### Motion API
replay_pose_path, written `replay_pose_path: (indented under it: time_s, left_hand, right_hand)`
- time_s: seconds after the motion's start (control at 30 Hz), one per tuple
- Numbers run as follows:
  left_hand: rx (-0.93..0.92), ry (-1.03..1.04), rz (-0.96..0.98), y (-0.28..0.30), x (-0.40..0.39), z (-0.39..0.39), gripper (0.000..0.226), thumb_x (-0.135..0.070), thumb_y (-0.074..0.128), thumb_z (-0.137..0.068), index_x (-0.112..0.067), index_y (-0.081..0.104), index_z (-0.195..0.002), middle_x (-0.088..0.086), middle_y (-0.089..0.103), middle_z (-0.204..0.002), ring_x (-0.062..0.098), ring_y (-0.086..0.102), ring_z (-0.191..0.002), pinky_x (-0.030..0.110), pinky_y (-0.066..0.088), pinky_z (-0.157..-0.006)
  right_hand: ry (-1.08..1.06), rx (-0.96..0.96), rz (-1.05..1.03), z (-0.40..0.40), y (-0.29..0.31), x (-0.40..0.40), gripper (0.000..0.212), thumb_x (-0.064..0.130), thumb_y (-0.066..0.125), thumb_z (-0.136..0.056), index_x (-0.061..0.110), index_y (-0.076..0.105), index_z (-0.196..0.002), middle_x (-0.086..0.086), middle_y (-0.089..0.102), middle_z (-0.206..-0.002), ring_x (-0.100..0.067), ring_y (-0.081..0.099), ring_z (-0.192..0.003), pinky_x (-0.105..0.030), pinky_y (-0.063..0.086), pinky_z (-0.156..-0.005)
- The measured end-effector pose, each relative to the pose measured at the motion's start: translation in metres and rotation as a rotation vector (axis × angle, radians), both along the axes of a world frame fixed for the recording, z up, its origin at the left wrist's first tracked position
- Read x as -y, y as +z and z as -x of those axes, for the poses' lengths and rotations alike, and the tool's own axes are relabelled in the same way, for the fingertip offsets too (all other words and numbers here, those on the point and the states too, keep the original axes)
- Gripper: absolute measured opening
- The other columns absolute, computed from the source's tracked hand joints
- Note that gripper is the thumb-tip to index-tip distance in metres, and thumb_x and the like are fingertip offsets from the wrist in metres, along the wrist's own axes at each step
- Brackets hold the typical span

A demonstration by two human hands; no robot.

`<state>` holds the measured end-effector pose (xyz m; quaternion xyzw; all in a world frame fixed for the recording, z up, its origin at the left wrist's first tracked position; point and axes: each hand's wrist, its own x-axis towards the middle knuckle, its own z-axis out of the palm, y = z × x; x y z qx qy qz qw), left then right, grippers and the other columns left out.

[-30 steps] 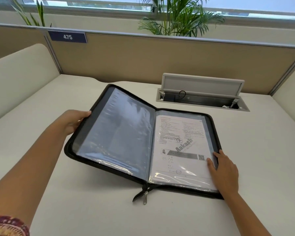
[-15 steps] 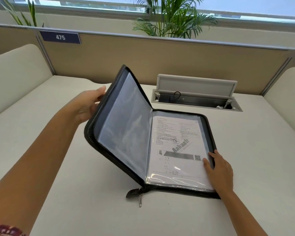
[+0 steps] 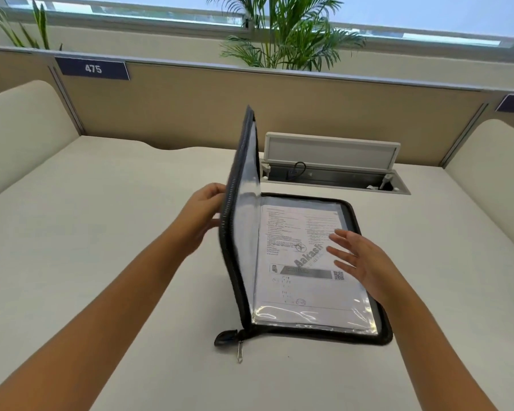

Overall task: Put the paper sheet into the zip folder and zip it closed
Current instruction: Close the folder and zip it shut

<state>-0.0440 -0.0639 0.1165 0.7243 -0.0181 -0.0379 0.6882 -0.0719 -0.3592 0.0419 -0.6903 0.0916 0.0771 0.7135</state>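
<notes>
So the cream desk top [image 3: 101, 232] has the black fabric zip folder [image 3: 368, 336] lying near the middle, spine running front to back, long axis pointing away from the person. Its left cover [image 3: 235, 232] stands about upright, and the left hand [image 3: 201, 216] sits right behind it, gripping the outer edge. The white printed paper sheet [image 3: 294, 262] is already lying in the right half under clear plastic. The right hand [image 3: 365, 262] hovers over that page, fingers spread, holding nothing. I'd guess the cover has to drop rightward, so that hand must clear out. The metal zip pull [image 3: 239, 351] lies at the near spine corner, closer to the left hand.
</notes>
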Motion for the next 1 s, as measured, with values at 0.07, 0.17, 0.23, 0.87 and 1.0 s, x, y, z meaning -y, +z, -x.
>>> replay_pose_path:
  time_s: [0.07,0.17,0.23,0.87,1.0]
  left_hand:
    - [-0.009,-0.07,-0.013,-0.007,0.006,0.0,0.017,-0.017,0.048,-0.093,-0.004,0.058,-0.1,0.005,0.065,-0.09,0.008,0.063,-0.074,0.02,0.052,-0.059]
    - [-0.047,-0.137,-0.026,-0.018,0.014,0.001,0.013,-0.014,0.044,-0.095,-0.012,0.057,-0.092,-0.005,0.064,-0.085,-0.001,0.064,-0.069,0.024,0.051,-0.065]
    - [-0.069,-0.189,-0.019,-0.027,0.022,0.004,0.015,-0.013,0.043,-0.095,-0.011,0.058,-0.1,-0.004,0.066,-0.096,0.005,0.065,-0.083,0.03,0.051,-0.074]
    - [-0.116,-0.227,-0.426,-0.124,0.001,0.049,0.02,-0.037,0.059,-0.086,-0.047,0.052,-0.102,-0.013,0.06,-0.109,0.004,0.059,-0.096,0.019,0.045,-0.083]
    - [-0.083,-0.377,-0.466,-0.143,-0.015,0.057,0.043,-0.064,0.066,-0.059,-0.058,0.055,-0.1,-0.026,0.061,-0.111,-0.009,0.052,-0.107,0.011,0.04,-0.092]
  right_hand:
    - [0.011,-0.023,-0.032,-0.002,0.004,-0.004,0.027,0.033,0.04,-0.096,0.022,0.057,-0.114,-0.002,0.06,-0.124,-0.022,0.061,-0.109,-0.042,0.044,-0.1]
    - [0.013,-0.016,-0.07,-0.001,0.009,-0.005,0.027,0.032,0.038,-0.097,0.022,0.058,-0.111,-0.002,0.062,-0.123,-0.023,0.063,-0.107,-0.039,0.048,-0.097]
    - [0.028,0.01,-0.039,-0.001,0.015,-0.003,0.027,0.032,0.037,-0.097,0.022,0.058,-0.111,-0.001,0.062,-0.123,-0.021,0.065,-0.105,-0.034,0.051,-0.092]
    - [-0.183,-0.128,0.697,0.019,-0.041,0.048,0.028,0.026,0.052,-0.092,0.004,0.064,-0.105,-0.012,0.064,-0.093,-0.026,0.057,-0.081,-0.031,0.041,-0.072]
    - [-0.181,-0.14,0.784,0.012,-0.061,0.049,0.029,0.025,0.053,-0.091,0.004,0.064,-0.109,-0.012,0.065,-0.093,-0.027,0.056,-0.083,-0.032,0.041,-0.072]
